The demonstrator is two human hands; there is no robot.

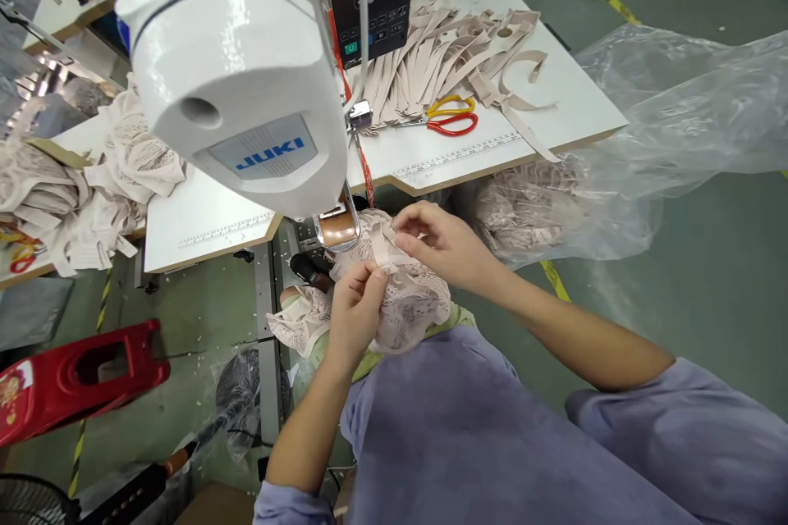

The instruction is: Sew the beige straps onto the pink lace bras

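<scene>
A pale pink lace garment (410, 313) lies over the person's lap, below the head of the sewing machine, with a smooth pale pink fabric band (382, 248) raised between the two hands. The left hand (358, 302) has thumb and finger pinched on the garment at the band's lower end; the right hand (438, 244) has its fingertips nearly together at the band's other edge, and whether they grip it I cannot tell. This one piece looks partway through handling: the band appears to be on the lace, but whether its stitching is finished cannot be made out. More lace hangs left of the left hand, perhaps part of the same garment. Above is one white sewing machine (246, 90) with one black control panel (385, 4). On the white table (575, 102) are one pair of scissors with a yellow and a red handle (452, 116) and a heap of loose pale pink fabric strips (431, 57), too overlapped to count. Much work seems left: one pile of lace garments (139, 143) sits at the left, also uncountable, and more lace fills one clear plastic bag (689, 131) at the right.
</scene>
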